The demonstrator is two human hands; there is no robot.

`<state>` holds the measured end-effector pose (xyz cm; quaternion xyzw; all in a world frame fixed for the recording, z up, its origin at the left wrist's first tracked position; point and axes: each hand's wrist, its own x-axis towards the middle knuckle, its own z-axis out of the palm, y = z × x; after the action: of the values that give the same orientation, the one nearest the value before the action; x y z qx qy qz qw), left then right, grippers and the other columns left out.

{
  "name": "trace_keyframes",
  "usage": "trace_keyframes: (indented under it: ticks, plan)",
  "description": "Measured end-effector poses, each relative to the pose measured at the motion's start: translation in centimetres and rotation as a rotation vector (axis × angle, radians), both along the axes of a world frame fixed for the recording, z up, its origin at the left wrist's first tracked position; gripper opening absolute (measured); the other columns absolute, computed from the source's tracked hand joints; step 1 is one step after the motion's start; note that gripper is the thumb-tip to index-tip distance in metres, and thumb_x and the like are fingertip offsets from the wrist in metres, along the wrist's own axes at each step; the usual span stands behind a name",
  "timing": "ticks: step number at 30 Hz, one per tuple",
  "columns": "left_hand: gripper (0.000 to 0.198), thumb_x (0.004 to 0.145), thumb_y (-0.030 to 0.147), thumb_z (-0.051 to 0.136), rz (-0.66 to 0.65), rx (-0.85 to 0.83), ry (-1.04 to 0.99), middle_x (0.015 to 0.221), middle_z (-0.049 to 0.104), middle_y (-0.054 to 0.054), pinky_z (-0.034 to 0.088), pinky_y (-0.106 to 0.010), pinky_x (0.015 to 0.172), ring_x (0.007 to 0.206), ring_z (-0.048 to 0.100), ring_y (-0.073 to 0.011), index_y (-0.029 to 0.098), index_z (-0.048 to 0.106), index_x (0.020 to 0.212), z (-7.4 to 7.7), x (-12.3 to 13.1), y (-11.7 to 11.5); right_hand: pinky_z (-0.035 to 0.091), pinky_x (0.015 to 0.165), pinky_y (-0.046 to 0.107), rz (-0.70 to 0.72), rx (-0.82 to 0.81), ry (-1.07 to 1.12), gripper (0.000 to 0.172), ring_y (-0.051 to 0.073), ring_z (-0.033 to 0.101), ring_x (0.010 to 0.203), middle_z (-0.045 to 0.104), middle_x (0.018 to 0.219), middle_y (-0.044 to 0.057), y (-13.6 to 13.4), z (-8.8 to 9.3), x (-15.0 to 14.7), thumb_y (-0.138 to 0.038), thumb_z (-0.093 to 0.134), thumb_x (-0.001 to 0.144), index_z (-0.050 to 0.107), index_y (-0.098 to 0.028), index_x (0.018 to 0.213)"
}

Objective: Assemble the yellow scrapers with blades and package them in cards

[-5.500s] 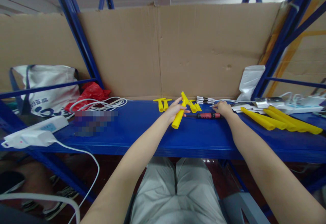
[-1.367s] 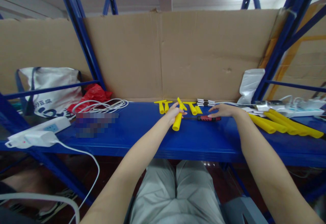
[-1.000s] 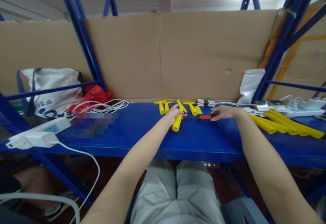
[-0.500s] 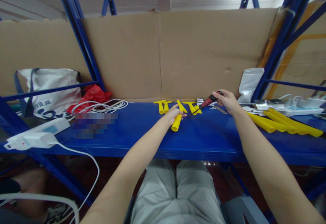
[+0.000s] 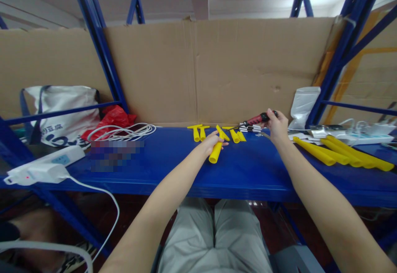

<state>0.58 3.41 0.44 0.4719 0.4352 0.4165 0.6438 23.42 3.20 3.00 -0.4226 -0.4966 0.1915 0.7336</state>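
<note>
My left hand is wrapped round a yellow T-shaped plastic piece, whose hollow round end faces me and whose flat crosspiece points away. In my right hand is a screwdriver with a red and black handle, gripped near the handle's end. Its thin dark shaft points left, towards the crosspiece of the held piece; I cannot tell if the tip touches it. Two similar yellow pieces lie just behind my left hand, and more yellow pieces lie between my hands.
Several long yellow tubes lie on the blue shelf at right, near a silvery pouch. Small black and white items sit behind the screwdriver. At left are white cables, a power strip, a red bag and a cloth bag.
My right hand has moved slightly right, and the screwdriver has swung from a downward slant to nearly level, its shaft further back. My left hand still holds the yellow piece.
</note>
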Motion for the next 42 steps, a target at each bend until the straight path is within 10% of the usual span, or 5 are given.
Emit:
trace_keyframes:
  ticks: [42]
  plan:
    - [0.062,0.077,-0.005,0.044,-0.072,-0.012,-0.036,0.106,0.063,-0.010,0.043,-0.016,0.041,0.058,0.065,-0.0110,0.022,0.033,0.131,0.2,-0.2,0.0,0.040,0.035,0.024,0.114,0.170,0.103,0.039,0.009,0.048,0.037,0.052,0.054,-0.007,-0.2,-0.2,-1.8,-0.051,0.072,0.063,0.046,-0.022,0.070]
